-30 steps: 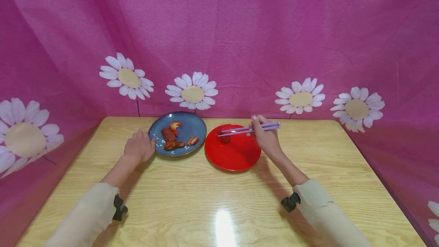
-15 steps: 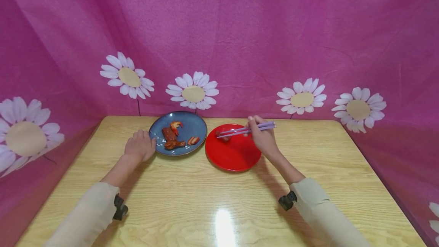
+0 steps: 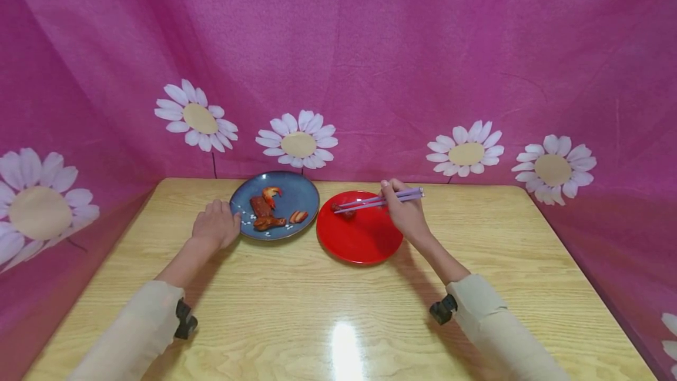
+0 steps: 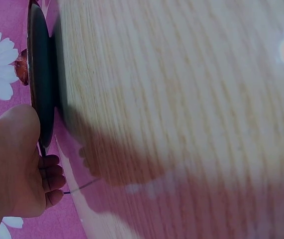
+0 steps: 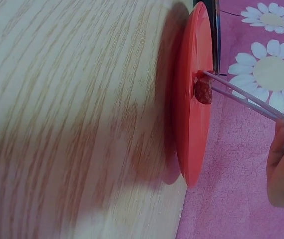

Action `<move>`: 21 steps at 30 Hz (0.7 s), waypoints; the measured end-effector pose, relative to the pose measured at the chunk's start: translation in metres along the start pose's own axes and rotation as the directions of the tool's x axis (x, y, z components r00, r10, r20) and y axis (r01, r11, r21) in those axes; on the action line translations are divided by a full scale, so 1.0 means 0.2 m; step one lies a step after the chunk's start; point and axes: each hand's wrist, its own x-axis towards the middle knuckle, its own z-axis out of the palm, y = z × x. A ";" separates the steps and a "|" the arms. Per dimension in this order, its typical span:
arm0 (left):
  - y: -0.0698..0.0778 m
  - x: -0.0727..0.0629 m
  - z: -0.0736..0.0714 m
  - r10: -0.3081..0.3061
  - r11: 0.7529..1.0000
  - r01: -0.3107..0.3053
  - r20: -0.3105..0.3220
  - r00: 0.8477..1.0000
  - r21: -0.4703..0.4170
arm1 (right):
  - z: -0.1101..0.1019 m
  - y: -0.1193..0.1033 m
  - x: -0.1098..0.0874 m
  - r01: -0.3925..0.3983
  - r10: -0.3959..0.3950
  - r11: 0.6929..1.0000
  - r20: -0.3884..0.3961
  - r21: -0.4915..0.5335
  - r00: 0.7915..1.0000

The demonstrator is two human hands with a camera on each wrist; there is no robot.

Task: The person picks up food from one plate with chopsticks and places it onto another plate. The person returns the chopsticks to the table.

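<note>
The left hand (image 3: 215, 226) grips the near left rim of the blue plate (image 3: 296, 191); in the left wrist view its thumb lies over the rim and its curled fingers show past the edge. On that plate are a drumstick (image 3: 268, 224), a brown slab of meat (image 3: 260, 207), a shrimp (image 3: 271, 194) and a small sliced piece (image 3: 298, 217). My right hand (image 3: 406, 211) holds a pair of purple chopsticks (image 3: 407, 193), reaching left over the red plate (image 3: 365, 246). Their tips are at a reddish-brown lump of food (image 5: 203, 92) on the plate's far left part.
Both plates stand side by side near the back of the wooden table (image 3: 275, 310), a narrow gap between them. A pink curtain (image 3: 370, 63) with daisies hangs behind and at both sides. Black wrist cameras (image 3: 185, 319) sit at the cuffs.
The right hand has shifted slightly left, carrying the chopstick tips a little further over the food lump, then has nearly stopped. The left hand and the blue plate have stayed in place.
</note>
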 end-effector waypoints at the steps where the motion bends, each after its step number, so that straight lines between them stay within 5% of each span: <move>1: 0.00 0.00 0.00 0.001 1.000 -0.001 -0.002 1.000 0.001 | 0.00 0.00 0.00 0.001 -0.001 1.000 -0.002 -0.005 1.000; 13: 0.00 0.01 0.00 0.000 1.000 0.000 0.004 1.000 0.007 | -0.01 0.06 0.01 0.001 -0.001 1.000 0.002 0.023 1.000; 21: -0.01 0.01 0.01 0.002 1.000 -0.002 -0.005 1.000 0.007 | -0.01 -0.12 -0.02 0.007 -0.008 0.998 0.024 0.055 1.000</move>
